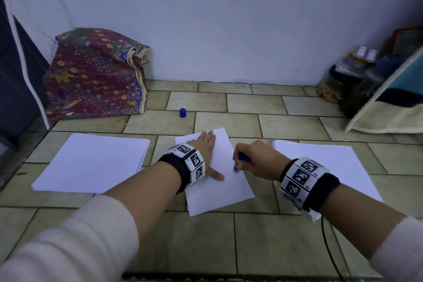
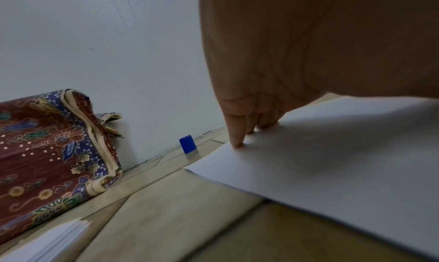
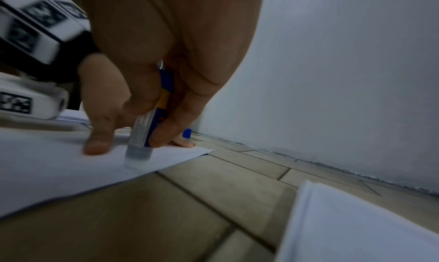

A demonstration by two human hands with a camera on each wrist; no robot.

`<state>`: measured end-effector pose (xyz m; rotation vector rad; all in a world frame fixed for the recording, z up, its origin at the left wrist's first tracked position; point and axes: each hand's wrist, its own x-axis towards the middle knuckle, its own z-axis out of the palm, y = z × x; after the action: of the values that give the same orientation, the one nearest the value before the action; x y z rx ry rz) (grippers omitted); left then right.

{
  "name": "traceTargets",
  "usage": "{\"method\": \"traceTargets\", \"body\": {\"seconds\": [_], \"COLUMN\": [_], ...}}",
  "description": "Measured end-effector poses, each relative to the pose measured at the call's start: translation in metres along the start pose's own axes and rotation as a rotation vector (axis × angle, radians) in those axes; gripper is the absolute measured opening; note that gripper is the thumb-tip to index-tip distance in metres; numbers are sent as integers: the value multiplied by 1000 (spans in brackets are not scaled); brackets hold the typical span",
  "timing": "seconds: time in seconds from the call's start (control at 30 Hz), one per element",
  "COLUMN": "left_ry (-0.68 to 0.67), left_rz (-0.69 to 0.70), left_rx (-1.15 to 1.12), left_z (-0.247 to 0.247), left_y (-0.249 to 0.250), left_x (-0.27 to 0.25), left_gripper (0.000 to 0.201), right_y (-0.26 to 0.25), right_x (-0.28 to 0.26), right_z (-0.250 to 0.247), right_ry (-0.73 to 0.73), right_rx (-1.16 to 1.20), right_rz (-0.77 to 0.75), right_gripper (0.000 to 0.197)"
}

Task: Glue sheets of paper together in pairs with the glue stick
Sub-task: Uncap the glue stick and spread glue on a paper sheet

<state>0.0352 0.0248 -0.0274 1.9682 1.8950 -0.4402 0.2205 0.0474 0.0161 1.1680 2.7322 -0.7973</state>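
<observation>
A person is kneeling over a tiled floor [image 1: 251, 236], the left hand [image 1: 207, 144] lying flat with straight fingers on a single sheet of paper [image 1: 219, 190] that sits askew between two stacks. The right hand [image 1: 256, 160] is gripping a glue stick [image 1: 239, 162] in curled fingers and thumb, its clear tip pressing on the sheet's right side; motion blur in the right wrist view is smearing the tip, and the label is too blurred to read. The left stack [image 1: 91, 162] is lying well apart from the sheet; the right stack [image 1: 332, 162] is partly hidden behind the right wrist. The blue cap [image 1: 182, 112] is standing alone near the wall. A patterned cloth bundle [image 1: 96, 75] is resting in the left corner, while jars [image 1: 332, 87] at right are blurred beyond telling their contents.
</observation>
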Motion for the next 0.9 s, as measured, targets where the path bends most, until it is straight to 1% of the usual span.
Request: {"method": "traceTargets", "body": {"seconds": [0.13,0.3,0.37,0.4,0.47,0.57,0.63,0.67,0.7,0.73,0.77,0.8,0.83,0.87,0.9], "left_ry": [10,6,7,13,46,135,217,272,336,379,384,354,295,232,183], "left_rz": [3,7,-15,-36,-93,-205,-254,-238,-170,-58,76,200,283,315,303], "left_rx": [-4,-23,-28,-36,-37,27,61,58,43,21,-3,-11,10,48,83], "left_z": [0,0,0,-1,-6,-15,-17,-16,-14,-13,-11,-10,-10,-9,-9], "left_y": [0,0,0,1,1,3,5,6,7,10,13,17,20,24,26], "left_x": [1,2,1,0,-3,-10,-17,-18,-18,-18,-17,-18,-18,-18,-18], "left_gripper": [132,133,130,127,116,93,86,80,70,60,53,51,52,54,55], "right_y": [2,2,4,5,12,25,31,34,37,39,42,44,46,47,48], "right_x": [-23,-41,-44,-46,-47,-46,-43,-40,-37,-33,-28,-24,-19,-13,-9], "right_z": [4,9,7,4,-3,-14,-17,-18,-18,-18,-17,-17,-16,-16,-16], "right_ry": [-49,-76,-84,-63,63,347,475,513,538,556,571,584,596,606,612], "right_rx": [-10,-43,-53,-37,63,328,452,495,531,565,593,616,626,625,617], "right_rz": [-38,-85,-84,-67,-6,96,128,144,165,186,206,225,244,262,279], "right_gripper": [16,16,17,17,15,11,10,10,11,12,14,16,18,19,18]}}
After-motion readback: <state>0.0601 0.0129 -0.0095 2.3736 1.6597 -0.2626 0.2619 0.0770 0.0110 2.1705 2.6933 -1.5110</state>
